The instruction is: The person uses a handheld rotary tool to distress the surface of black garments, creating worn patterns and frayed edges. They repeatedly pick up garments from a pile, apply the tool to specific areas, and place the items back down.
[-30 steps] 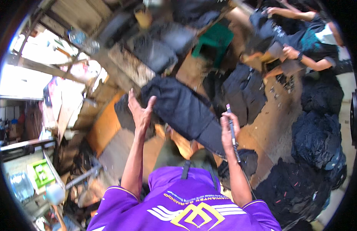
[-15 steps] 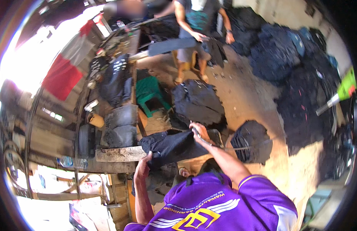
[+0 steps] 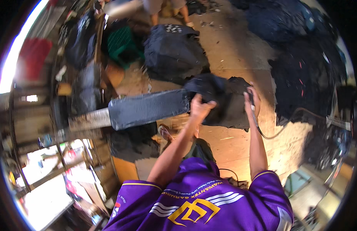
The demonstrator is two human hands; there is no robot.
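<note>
My left hand point(image 3: 200, 109) is closed on a dark garment point(image 3: 206, 84), bunched at the right end of a padded board point(image 3: 147, 109). The board has a dark cloth cover and lies level in front of me. Farther right, my right hand point(image 3: 256, 101) is wrapped round a slim dark hand tool point(image 3: 250, 97) with a coiled sleeve and a cord; its tip is hard to make out. That hand is beside a stack of dark garments point(image 3: 234, 109), which the bunched garment overlaps. Motion blurs the garment's edges.
A large dark cloth bundle point(image 3: 174, 52) sits ahead on the floor, beside a green plastic stool point(image 3: 124, 44). Dark garments point(image 3: 301, 81) are heaped along the right. The tool's cord point(image 3: 290, 119) runs rightward. Another person's legs point(image 3: 182, 13) show at the top.
The garment has come off the padded board, baring its cover, and moved right with my left hand. My right hand has moved right with the tool. The view has shifted too.
</note>
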